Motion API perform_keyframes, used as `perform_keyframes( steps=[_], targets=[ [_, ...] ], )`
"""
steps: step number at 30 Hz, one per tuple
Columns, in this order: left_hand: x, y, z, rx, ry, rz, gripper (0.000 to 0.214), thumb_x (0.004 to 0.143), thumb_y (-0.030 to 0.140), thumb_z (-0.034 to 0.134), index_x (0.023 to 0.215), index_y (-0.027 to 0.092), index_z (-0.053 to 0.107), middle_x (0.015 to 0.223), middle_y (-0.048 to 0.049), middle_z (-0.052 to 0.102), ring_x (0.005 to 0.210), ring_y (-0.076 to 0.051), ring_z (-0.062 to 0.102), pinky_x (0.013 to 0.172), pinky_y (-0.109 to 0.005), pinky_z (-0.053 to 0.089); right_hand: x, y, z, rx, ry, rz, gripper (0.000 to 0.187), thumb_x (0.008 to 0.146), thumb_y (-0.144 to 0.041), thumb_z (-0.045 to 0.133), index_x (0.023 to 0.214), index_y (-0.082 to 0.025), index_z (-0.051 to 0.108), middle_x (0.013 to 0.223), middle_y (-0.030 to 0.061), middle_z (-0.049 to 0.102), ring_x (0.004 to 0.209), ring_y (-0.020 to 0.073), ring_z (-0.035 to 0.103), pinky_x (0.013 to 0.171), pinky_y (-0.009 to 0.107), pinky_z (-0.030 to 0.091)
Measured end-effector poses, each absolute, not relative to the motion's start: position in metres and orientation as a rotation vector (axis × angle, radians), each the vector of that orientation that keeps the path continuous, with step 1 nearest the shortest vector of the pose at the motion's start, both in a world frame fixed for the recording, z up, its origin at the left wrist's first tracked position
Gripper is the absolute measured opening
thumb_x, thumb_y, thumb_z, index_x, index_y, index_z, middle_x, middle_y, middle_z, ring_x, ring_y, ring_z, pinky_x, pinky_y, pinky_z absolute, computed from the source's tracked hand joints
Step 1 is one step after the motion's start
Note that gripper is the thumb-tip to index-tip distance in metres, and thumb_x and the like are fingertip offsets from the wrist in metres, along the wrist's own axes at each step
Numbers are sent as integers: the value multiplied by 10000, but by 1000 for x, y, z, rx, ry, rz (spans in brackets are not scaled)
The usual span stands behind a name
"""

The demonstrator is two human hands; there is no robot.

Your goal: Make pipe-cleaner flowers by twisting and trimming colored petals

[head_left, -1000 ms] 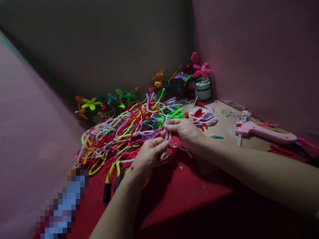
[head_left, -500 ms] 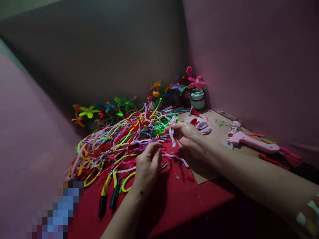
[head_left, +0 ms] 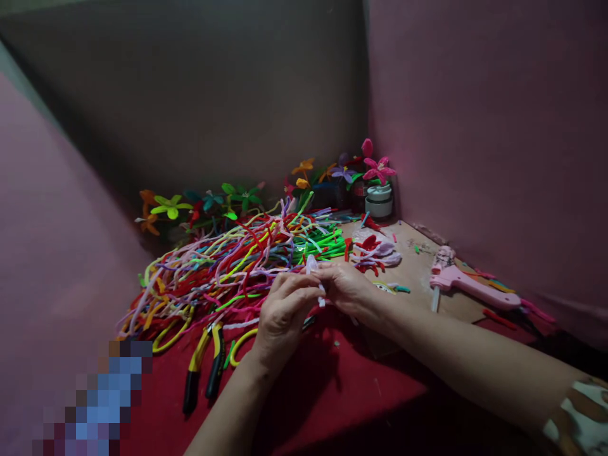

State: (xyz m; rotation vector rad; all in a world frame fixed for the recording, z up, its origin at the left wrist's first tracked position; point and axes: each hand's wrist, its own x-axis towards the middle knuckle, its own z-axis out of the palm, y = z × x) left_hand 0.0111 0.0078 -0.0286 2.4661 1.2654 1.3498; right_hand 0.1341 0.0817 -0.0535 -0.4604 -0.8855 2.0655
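Red cloth point(head_left: 361, 380) under pipe cleaners point(head_left: 228, 266), pliers point(head_left: 204, 367)

No legible txt anywhere.

Pale lilac pipe cleaner point(head_left: 311, 265), fuzzy, bent into a small upright petal loop, short whitish tail hanging below; pinched between left hand point(head_left: 284, 311) and right hand point(head_left: 349, 289).

the pile of fuzzy sticks point(head_left: 223, 266) fills the middle of the red cloth point(head_left: 342, 392). in front of the pile the cloth is bare, but pliers point(head_left: 202, 370) lie right at the pile's near edge. behind the pile, flowers point(head_left: 237, 193) and walls point(head_left: 213, 95) shut the way. right of the pile, petals point(head_left: 380, 253) and a pink glue gun point(head_left: 470, 286) lie on cardboard point(head_left: 418, 275).
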Motion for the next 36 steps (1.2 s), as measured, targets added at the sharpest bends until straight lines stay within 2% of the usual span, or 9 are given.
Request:
perform_keyframes(
  steps=[5,9,14,17,26,31,36],
  targets=[
    [9,5,-17,2085,1206,1425,144,789,211,527,788,222,670,801,-36,639,819,-165,542,793,-319,434,133,79,-54,-520,-1152,1835,56,621,-157,548,575,-135,569,520,-16,531,473,83,452,495,211,370],
    [8,5,-20,1777,1342,1484,141,754,263,574,864,210,644,855,-25,621,793,-156,569,741,-290,457,132,73,-50,-574,-1265,1780,61,630,-151,491,631,-151,552,533,-23,554,494,91,493,518,208,397],
    [2,8,-25,2240,1607,1420,101,793,222,519,771,199,614,776,-26,606,788,-155,517,738,-289,417,131,68,-47,-654,-1340,1670,59,673,-204,517,713,-161,510,565,-23,590,517,103,544,553,225,421],
    [1,9,-27,2415,1754,1312,124,809,222,495,781,195,612,779,-38,609,793,-166,484,731,-301,396,133,65,-45,-743,-1395,1589,62,660,-202,546,680,-147,525,581,-11,590,539,103,541,538,214,407],
    [2,12,-32,2334,1856,1188,172,825,200,434,779,192,600,797,-30,584,738,-132,522,677,-248,404,134,65,-46,-859,-1483,1431,87,631,-212,561,590,-146,522,520,-36,528,445,73,434,445,197,335],
    [3,15,-37,2376,1975,1130,147,805,181,441,737,187,570,770,-31,564,716,-140,529,660,-250,402,134,64,-45,-916,-1541,1342,83,646,-210,549,599,-150,516,515,-39,507,440,73,427,450,200,334],
    [8,13,-38,2438,2103,977,122,792,186,439,732,186,545,774,-42,550,733,-161,525,665,-266,406,134,66,-49,-964,-1651,1107,100,681,-225,523,613,-151,526,551,-24,499,501,90,434,493,213,333]
  ],
)
